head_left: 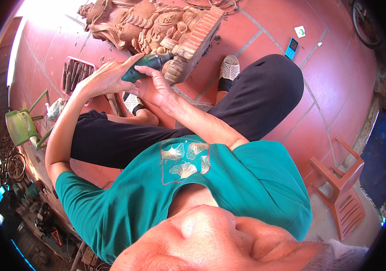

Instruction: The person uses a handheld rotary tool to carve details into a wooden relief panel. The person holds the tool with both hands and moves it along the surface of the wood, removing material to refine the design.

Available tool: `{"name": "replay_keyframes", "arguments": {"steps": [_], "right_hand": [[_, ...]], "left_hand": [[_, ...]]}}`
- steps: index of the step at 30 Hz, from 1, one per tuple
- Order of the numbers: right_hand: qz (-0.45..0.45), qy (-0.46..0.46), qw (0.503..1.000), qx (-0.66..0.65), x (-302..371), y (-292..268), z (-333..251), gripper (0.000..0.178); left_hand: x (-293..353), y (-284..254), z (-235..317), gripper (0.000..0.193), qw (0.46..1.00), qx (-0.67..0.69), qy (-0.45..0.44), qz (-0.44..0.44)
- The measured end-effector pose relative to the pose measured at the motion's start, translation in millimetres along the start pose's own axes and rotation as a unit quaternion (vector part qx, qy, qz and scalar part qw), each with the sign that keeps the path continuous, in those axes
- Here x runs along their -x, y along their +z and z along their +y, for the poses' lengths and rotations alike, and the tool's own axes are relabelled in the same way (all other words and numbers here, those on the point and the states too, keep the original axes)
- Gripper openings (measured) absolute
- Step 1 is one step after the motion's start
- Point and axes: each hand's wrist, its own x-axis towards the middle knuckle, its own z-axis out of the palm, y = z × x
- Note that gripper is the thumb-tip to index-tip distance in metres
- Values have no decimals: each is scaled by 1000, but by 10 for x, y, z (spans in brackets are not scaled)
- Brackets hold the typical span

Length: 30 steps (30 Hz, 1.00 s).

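Observation:
Both of my hands are closed around a green and black handheld power tool (145, 66), which looks like a rotary grinder. My left hand (107, 76) grips it from the left, its fingers partly behind the body. From below and to the right, my right hand (155, 86) wraps it with the thumb lying along the side. The tool's dark nose points right, at the near end of a brown wood carving (157, 27) with dense relief and a ridged base. Whether its tip touches the wood, I cannot tell.
A pink tray (96, 67) with several dark chisel-like tools stands left of the carving. A green plastic chair (21, 127) is farther left. On the tiled floor at right lie a blue phone (291, 49) and a small white card (299, 31). A brown plastic chair (340, 180) sits lower right.

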Motion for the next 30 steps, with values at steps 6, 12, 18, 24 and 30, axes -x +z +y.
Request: {"name": "replay_keyframes", "arguments": {"steps": [6, 12, 18, 24, 30], "right_hand": [[6, -10, 1000, 20, -10, 36, 7, 29], [-5, 3, 1000, 8, -51, -28, 7, 31], [-4, -9, 1000, -1, -15, -70, 2, 34], [-7, -18, 1000, -18, 72, -35, -22, 34], [-3, -29, 999, -27, 109, -12, -35, 36]], "left_hand": [[38, -12, -7, 99, 999, 9, -47, -19], [40, 26, -53, 100, 1000, 1, -24, -4], [-11, -54, 78, 99, 999, 3, -28, -33], [-68, 28, -54, 98, 1000, -12, 25, -8], [-104, 26, -32, 96, 999, -10, 34, -11]]}}
